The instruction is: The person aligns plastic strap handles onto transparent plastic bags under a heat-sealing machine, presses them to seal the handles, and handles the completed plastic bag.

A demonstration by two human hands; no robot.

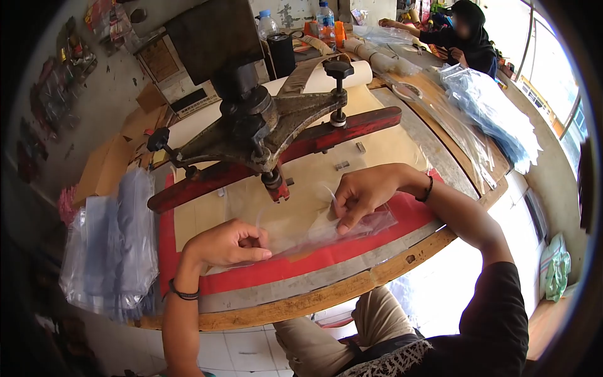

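Observation:
A clear plastic sheet (295,241) lies on the red-edged work surface (301,264), under the front of a press with a red bar (251,171). My left hand (229,242) pinches the sheet's left part, thumb against curled fingers. At its right part, my right hand (367,193) grips the sheet between thumb and bent fingers. Both hands rest close to the table's front edge, in front of the bar. A short red fitting (276,185) hangs from the press between and behind the hands.
Stacked clear plastic pouches (116,245) hang over the left edge. More plastic sheets (493,116) lie at the right, near a tape roll (407,92). Bottles (325,25) stand at the back. Another person (468,41) sits at the far right.

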